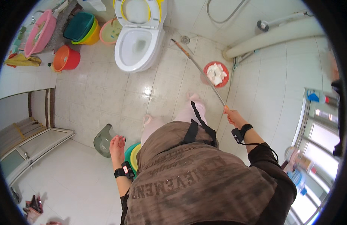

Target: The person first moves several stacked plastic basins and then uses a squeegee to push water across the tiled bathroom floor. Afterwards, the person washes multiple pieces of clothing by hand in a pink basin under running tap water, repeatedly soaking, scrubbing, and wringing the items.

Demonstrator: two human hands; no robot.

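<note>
My right hand (234,117) is closed around the orange grip of a long metal pole (203,72). The pole slants away over the tiled floor, past a red waste bin (225,70) holding crumpled white paper. Its far tip, with an orange section below it, is near a round floor drain (185,40); what tool it is I cannot tell. My left hand (117,147) hangs with loosely curled fingers and nothing visible in it. Beside that hand is a grey-green translucent plastic vessel (101,142). A white toilet (134,66) with raised lid and seat stands ahead.
Along the left wall are an orange-red bucket (72,57), stacked basins (79,26), a basin of water (110,32) and a pink basin (46,31). Green and yellow basins (131,156) sit by my legs. A white pipe (272,38) runs along the right wall. A door (44,146) is at left.
</note>
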